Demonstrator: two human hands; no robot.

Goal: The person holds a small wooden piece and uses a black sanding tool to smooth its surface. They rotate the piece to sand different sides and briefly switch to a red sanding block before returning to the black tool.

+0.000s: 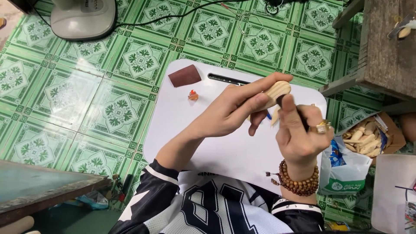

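- Left hand [236, 110] grip: fingers pinched round a wood piece [277, 92], holding it up over the table [225, 151], likely to steady it.
- Right hand [299, 130] grip: closed on a thin dark tool [281, 102], tip touching the wood piece; ring and bead bracelet [299, 182] on that side.
- Beyond the wood piece: brown sandpaper [185, 75], small orange item [193, 95].
- Right of the table: bag of wood blanks [366, 138].

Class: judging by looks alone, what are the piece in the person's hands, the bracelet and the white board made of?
Piece in the left hand: pale bare wood, grain lines visible, matt. Bracelet at the right hand: brown round beads, probably wood, slight sheen. White board: likely plastic, smooth, rounded corners.
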